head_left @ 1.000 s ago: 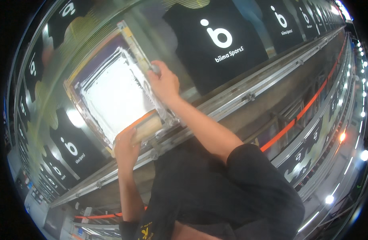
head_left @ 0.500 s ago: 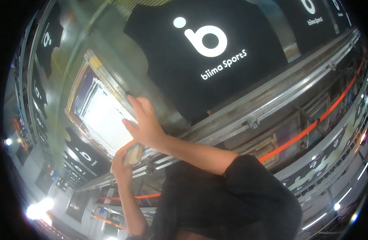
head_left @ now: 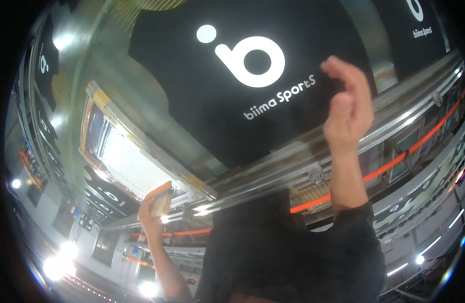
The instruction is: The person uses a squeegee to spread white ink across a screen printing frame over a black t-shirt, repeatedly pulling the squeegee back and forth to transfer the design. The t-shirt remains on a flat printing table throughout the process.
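My left hand (head_left: 149, 212) is closed around a squeegee (head_left: 162, 202) with a wooden handle and an orange edge, at the near end of a printing screen. The screen's frame (head_left: 141, 137) is wooden with yellowish tape, and white ink (head_left: 129, 159) covers much of the mesh inside it. My right hand (head_left: 348, 108) is raised over the right side of a black garment piece (head_left: 187, 101) bearing a white print. Its fingers are bent, the thumb stands apart, and nothing is in it. Whether it touches the cloth I cannot tell.
A metal rail (head_left: 273, 179) runs along the table's near edge, with an orange-red strip (head_left: 389, 164) below it. Another black printed piece (head_left: 401, 55) lies at the far right. More printed pieces (head_left: 111, 194) line the left. Bright lamps (head_left: 60, 265) glare at lower left.
My right hand has left the screen frame and swung right, over the black garment piece. My left hand stays on the squeegee. The view has shifted slightly.
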Demonstrator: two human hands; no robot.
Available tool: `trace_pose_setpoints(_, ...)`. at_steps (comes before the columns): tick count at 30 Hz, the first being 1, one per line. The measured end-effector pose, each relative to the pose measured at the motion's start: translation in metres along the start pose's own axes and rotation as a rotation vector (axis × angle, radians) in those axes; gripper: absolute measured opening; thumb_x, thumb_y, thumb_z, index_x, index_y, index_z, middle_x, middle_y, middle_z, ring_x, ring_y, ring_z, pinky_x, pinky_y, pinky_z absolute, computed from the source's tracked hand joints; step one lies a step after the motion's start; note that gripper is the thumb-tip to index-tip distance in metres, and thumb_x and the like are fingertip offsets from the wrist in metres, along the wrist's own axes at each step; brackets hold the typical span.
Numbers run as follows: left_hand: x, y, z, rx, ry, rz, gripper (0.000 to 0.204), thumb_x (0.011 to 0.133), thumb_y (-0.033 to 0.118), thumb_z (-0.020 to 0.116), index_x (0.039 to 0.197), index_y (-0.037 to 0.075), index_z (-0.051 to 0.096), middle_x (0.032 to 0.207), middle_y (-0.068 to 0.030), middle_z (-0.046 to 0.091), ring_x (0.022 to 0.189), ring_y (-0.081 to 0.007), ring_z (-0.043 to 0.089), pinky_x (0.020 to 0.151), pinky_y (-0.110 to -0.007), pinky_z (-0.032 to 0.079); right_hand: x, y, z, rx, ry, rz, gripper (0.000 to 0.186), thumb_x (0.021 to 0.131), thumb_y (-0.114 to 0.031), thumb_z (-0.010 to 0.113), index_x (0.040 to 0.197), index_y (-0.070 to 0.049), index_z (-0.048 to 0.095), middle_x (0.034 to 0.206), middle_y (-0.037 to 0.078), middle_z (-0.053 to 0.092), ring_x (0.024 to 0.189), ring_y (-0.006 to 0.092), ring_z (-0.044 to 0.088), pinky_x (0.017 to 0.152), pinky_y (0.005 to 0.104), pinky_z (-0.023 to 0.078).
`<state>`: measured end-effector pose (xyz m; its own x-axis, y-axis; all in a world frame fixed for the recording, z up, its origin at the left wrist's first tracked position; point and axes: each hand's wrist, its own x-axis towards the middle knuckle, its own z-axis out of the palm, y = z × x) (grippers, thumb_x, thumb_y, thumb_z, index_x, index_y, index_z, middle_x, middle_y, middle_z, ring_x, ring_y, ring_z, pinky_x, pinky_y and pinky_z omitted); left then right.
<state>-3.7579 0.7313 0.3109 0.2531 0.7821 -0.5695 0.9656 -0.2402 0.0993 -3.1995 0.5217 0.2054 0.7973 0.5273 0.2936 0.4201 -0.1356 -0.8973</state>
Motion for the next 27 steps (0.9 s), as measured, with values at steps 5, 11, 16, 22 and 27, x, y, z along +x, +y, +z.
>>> trace_pose_setpoints(5, 0.003, -0.004, -0.001, -0.004, 0.006, 0.02, 0.056, 0.078, -0.013, 0.063, 0.129, 0.008, 0.072, 0.132, -0.0143, 0.074, 0.128, -0.0366, 0.066, 0.113, -0.045, 0.048, 0.031, 0.032, 0.018, 0.032, 0.025, -0.121, 0.084, 0.113, -0.066, 0.039, 0.126, 0.009, 0.074, 0.121, 0.023, 0.077, 0.114, 0.0352, 0.075, 0.101, 0.0404, 0.056)
trace_pose_setpoints(11, 0.001, 0.005, 0.0, 0.008, 0.016, 0.05, 0.054, 0.079, -0.012, 0.065, 0.129, 0.009, 0.07, 0.133, -0.015, 0.073, 0.126, -0.0366, 0.067, 0.109, -0.045, 0.051, 0.028, 0.027, 0.035, 0.197, -0.175, -0.112, 0.106, 0.107, -0.081, 0.026, 0.123, 0.011, 0.076, 0.122, 0.026, 0.077, 0.12, 0.0398, 0.075, 0.105, 0.0459, 0.058)
trace_pose_setpoints(16, 0.001, 0.008, 0.001, 0.015, 0.021, 0.036, 0.051, 0.083, -0.009, 0.067, 0.13, 0.009, 0.069, 0.132, -0.0143, 0.073, 0.125, -0.0353, 0.067, 0.109, -0.044, 0.051, 0.025, 0.031, 0.034, 0.187, -0.187, -0.114, 0.116, 0.102, -0.087, 0.018, 0.119, 0.011, 0.078, 0.117, 0.025, 0.079, 0.115, 0.0401, 0.077, 0.102, 0.0462, 0.06)
trace_pose_setpoints(22, 0.004, 0.001, 0.001, 0.015, 0.006, 0.04, 0.048, 0.086, -0.009, 0.063, 0.13, 0.007, 0.069, 0.132, -0.015, 0.073, 0.125, -0.0351, 0.067, 0.111, -0.043, 0.05, 0.03, 0.043, 0.014, 0.159, -0.057, -0.189, 0.128, 0.094, -0.092, 0.007, 0.109, 0.012, 0.079, 0.108, 0.026, 0.08, 0.105, 0.038, 0.079, 0.096, 0.0428, 0.063)
trace_pose_setpoints(27, 0.007, 0.007, -0.002, 0.025, -0.003, 0.002, 0.053, 0.085, -0.012, 0.061, 0.133, 0.007, 0.07, 0.132, -0.0156, 0.072, 0.126, -0.0343, 0.067, 0.112, -0.043, 0.05, 0.032, 0.055, -0.003, 0.185, 0.042, -0.26, 0.132, 0.09, -0.093, 0.002, 0.105, 0.013, 0.078, 0.105, 0.027, 0.079, 0.099, 0.0368, 0.08, 0.086, 0.0385, 0.067)
